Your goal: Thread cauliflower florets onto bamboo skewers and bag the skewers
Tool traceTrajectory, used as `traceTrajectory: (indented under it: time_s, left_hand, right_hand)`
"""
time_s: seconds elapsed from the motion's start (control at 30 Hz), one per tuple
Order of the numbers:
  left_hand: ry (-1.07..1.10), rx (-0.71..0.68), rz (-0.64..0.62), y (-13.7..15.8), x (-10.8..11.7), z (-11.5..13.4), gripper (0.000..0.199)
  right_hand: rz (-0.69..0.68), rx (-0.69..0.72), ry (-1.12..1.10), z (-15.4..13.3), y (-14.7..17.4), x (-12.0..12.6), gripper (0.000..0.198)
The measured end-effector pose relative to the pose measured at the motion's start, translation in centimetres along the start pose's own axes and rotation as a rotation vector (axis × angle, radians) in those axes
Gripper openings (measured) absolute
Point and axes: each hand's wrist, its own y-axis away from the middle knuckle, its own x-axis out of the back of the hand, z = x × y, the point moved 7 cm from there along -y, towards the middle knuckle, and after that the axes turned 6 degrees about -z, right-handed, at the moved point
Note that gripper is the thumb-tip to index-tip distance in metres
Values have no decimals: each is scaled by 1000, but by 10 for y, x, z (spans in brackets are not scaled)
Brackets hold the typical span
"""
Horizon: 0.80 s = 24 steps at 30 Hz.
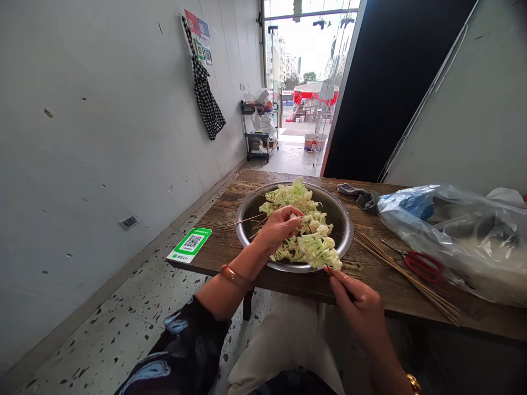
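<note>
A wide metal bowl [242,219] on the wooden table holds a heap of pale green-white cauliflower [290,196], with several skewers [252,218] sticking out at its left. Over the heap, my left hand [282,226] is closed in a pinch on a small cauliflower floret, partly hidden by the fingers. My right hand [357,296] is closed at the bowl's near rim, gripping a thin skewer mostly covered by the fingers. A cluster of cauliflower [319,249] sits just beyond my right fingertips, seemingly on that skewer.
Right of the bowl lie loose bamboo skewers [411,277], red-handled scissors [424,266], a dark cloth [362,196] and a large clear plastic bag [465,236]. A green-and-white QR card [190,244] lies at the table's left corner. A shelf cart [259,131] stands near the doorway.
</note>
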Motion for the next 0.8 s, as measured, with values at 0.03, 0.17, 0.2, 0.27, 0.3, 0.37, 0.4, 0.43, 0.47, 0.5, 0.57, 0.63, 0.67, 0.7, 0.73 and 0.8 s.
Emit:
traceTrajectory:
  time_s: [0.03, 0.17, 0.2, 0.27, 0.3, 0.37, 0.4, 0.43, 0.47, 0.5, 0.57, 0.63, 0.67, 0.7, 0.73, 0.8]
  left_hand:
    - [-1, -1, 0, 0, 0, 0, 20]
    - [-16, -7, -5, 0, 0, 0, 20]
    - [-18, -8, -7, 0, -1, 0, 21]
    - [-24, -11, -10, 0, -1, 0, 21]
    - [-31, -13, -10, 0, -1, 0, 21]
    - [-55, -23, -5, 0, 0, 1, 20]
    - [-75, -34, 2, -1, 0, 2, 20]
    - [-105, -49, 14, -1, 1, 3, 19]
    - [-144, -67, 31, -1, 3, 4, 18]
    - [-191, -88, 54, -1, 4, 5, 16]
    - [-292, -129, 101, -1, 8, 8, 14]
    - [-367, -166, 129, -1, 10, 9, 13]
    - [-390, -183, 135, -1, 10, 10, 12]
    - [-407, -194, 137, -2, 11, 10, 12]
    - [-419, -201, 137, -2, 11, 10, 12]
    - [-432, -202, 140, -3, 11, 8, 12]
  right_hand:
    - [-1, 0, 0, -1, 0, 0, 26]
    - [16, 3, 16, -4, 0, 1, 25]
    - [24, 4, 25, -4, -1, 2, 25]
    - [36, 11, 48, -5, -1, 3, 25]
    - [44, 17, 61, -5, -1, 3, 25]
    - [52, 31, 93, -6, 0, 4, 25]
    - [55, 38, 111, -7, 0, 5, 25]
    - [57, 43, 130, -8, 0, 5, 26]
    - [56, 47, 149, -10, 0, 6, 26]
    - [54, 49, 167, -11, 0, 6, 26]
    - [46, 50, 191, -14, 0, 6, 28]
    - [30, 42, 193, -16, -1, 5, 30]
    - [25, 35, 188, -16, -1, 5, 30]
    - [23, 25, 181, -15, -1, 4, 31]
    - [28, 12, 172, -14, -1, 3, 32]
    - [48, -17, 152, -10, 0, 1, 33]
